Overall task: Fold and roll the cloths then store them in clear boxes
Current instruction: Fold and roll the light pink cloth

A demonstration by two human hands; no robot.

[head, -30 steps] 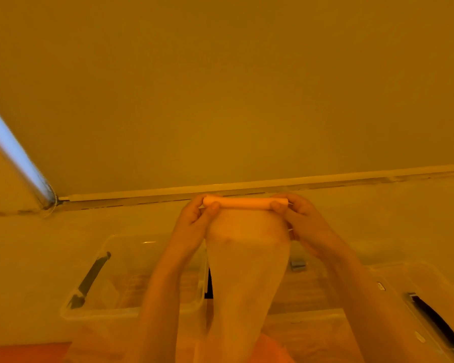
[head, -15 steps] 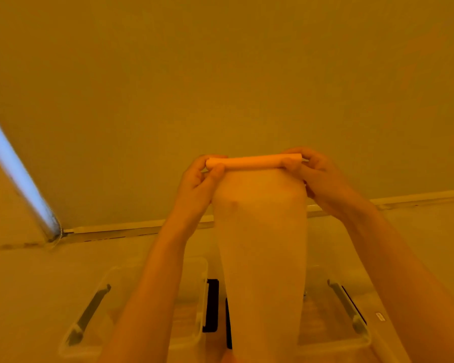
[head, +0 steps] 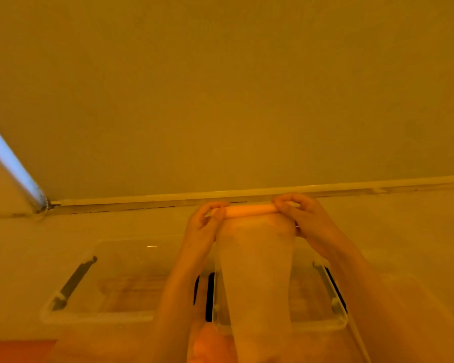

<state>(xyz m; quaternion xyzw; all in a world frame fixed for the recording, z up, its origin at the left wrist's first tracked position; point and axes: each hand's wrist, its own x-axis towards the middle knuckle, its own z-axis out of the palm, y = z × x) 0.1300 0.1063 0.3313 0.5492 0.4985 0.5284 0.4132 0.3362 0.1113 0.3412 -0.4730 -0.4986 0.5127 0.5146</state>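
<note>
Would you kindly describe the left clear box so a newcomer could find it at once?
Start at the baseboard along the wall, then drop to the two clear boxes on the floor. The left box lies under the left hand. Unlike the right box, no cloth hangs before it.

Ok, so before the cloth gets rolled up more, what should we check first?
1. Left hand pinching its end of the roll: ok.
2. Right hand pinching the other end: ok.
3. Roll level between both hands: ok, roughly level.
4. Loose cloth hanging free, not caught on a box: cannot tell, its lower end runs out of view.
5. Clear boxes open for storing, left box and right box: ok, no lids on them.
6. Roll tight all along: cannot tell, the picture is too blurred.
</note>
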